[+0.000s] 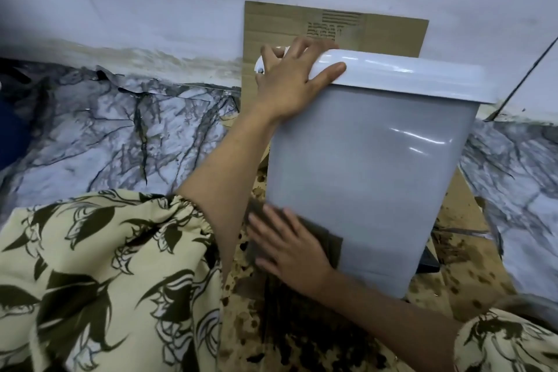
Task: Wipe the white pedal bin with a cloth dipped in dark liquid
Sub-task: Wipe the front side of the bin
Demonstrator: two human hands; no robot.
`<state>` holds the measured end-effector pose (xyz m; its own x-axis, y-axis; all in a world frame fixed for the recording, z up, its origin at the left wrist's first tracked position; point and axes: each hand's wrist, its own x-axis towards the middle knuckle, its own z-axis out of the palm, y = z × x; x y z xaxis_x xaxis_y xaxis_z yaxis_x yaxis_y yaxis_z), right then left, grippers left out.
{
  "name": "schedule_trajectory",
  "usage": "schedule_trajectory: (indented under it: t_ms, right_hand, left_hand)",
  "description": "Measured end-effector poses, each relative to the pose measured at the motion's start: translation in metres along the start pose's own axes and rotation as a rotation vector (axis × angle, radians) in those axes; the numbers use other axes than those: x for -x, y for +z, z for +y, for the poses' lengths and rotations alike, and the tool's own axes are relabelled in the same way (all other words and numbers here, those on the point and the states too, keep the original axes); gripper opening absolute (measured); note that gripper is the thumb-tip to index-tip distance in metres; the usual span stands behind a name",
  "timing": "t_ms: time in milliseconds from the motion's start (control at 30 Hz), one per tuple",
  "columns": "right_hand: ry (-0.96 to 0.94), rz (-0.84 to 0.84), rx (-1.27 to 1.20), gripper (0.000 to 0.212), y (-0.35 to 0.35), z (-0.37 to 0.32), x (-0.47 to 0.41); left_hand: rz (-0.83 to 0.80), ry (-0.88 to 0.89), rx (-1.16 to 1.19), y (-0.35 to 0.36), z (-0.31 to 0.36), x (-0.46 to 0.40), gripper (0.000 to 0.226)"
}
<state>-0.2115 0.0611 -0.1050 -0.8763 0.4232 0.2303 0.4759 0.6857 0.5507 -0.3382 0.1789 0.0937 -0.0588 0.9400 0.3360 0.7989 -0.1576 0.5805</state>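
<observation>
The white pedal bin (pixel 371 166) stands upright on stained cardboard, its lid closed and its smooth near face toward me. My left hand (pixel 290 84) holds the lid's left end, fingers wrapped over the top and thumb stretched along the lid's front edge. Low on the bin's left corner, my right hand (pixel 290 248) presses a dark brown cloth (pixel 330 246) flat against the bin's wall with straight fingers. The cloth shows past the hand on the right. The black pedal (pixel 428 260) peeks out at the bin's lower right.
Flattened cardboard (pixel 471 275) spotted with dark liquid lies under the bin, and another sheet (pixel 377 30) leans on the white wall behind. Marble-patterned floor covering (pixel 120 136) spreads left and right. My patterned sleeves fill the lower left and right corner.
</observation>
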Motion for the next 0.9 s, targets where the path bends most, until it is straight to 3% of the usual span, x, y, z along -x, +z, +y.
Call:
schedule_trajectory:
  t_ms: [100, 267, 367, 433, 533, 600, 800, 900]
  right_hand:
    - [-0.151, -0.038, 0.067, 0.057, 0.004, 0.012, 0.028]
    - [0.317, 0.169, -0.051, 0.053, -0.013, 0.092, 0.029]
    - [0.530, 0.240, -0.075, 0.055, -0.022, 0.093, -0.014]
    - [0.490, 0.231, -0.106, 0.058, -0.020, 0.064, -0.035]
    - [0.136, 0.035, -0.039, 0.065, -0.008, 0.005, -0.022]
    - [0.004, -0.031, 0.026, 0.064, 0.003, -0.005, 0.007]
    - [0.189, 0.046, -0.037, 0.052, 0.016, 0.042, 0.092]
    - [0.301, 0.081, -0.113, 0.054, 0.007, 0.035, 0.075]
  left_hand:
    - [-0.005, 0.002, 0.002, -0.002, 0.001, 0.003, 0.040]
    - [0.007, 0.020, -0.056, 0.001, 0.004, 0.000, 0.041]
    - [0.018, 0.020, -0.048, 0.002, 0.004, 0.001, 0.042]
    - [0.024, 0.015, -0.033, 0.001, 0.002, 0.003, 0.041]
    - [0.017, 0.007, 0.013, -0.003, -0.001, 0.006, 0.041]
    - [0.009, 0.014, 0.020, -0.005, -0.002, 0.007, 0.041]
    - [0.049, 0.013, 0.027, 0.001, 0.003, 0.006, 0.040]
    - [0.072, -0.002, 0.041, 0.004, 0.003, 0.006, 0.039]
